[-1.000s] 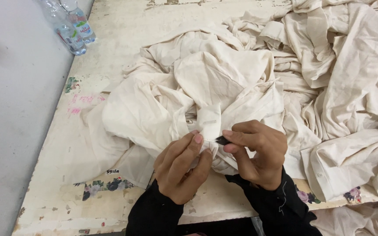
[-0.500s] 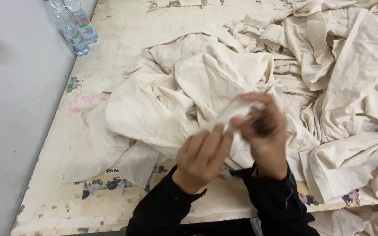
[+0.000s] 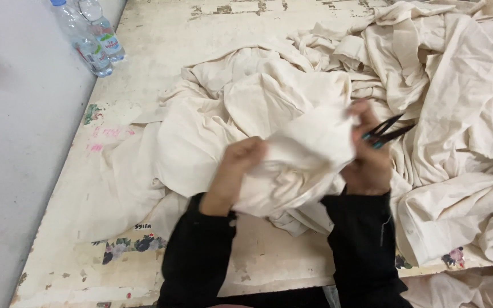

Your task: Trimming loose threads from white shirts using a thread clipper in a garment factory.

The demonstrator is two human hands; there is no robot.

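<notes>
The left hand [image 3: 239,171] and the right hand [image 3: 366,157] both hold up one fold of cream cloth [image 3: 309,145] above the table [image 3: 161,40], a little in front of the person's chest. The fold is stretched between the two hands, so its long axis runs from about 8 o'clock at the left hand to about 2 o'clock at the right hand. From the left hand the cloth lies at 3 o'clock and touches the fingers; from the right hand it lies at 9 o'clock and covers part of the fingers. Both hands are equally near, each one is on its own end.

The left hand is clenched around the lower edge of the fold. The right hand is clenched too: it pinches the upper edge and in the same grip it keeps small dark thread snips [image 3: 384,132], whose thin blades point out toward 2 o'clock, away from the cloth.

The cloth looks soft, unbleached and strongly wrinkled, slightly blurred here. It continues downward into a big heap of the same fabric [image 3: 457,114], which spreads over the table from 12 to 4 o'clock.

At 10 o'clock, near the table edge, stand two clear plastic water bottles [image 3: 89,40]. The table top is worn, with peeling paint.
</notes>
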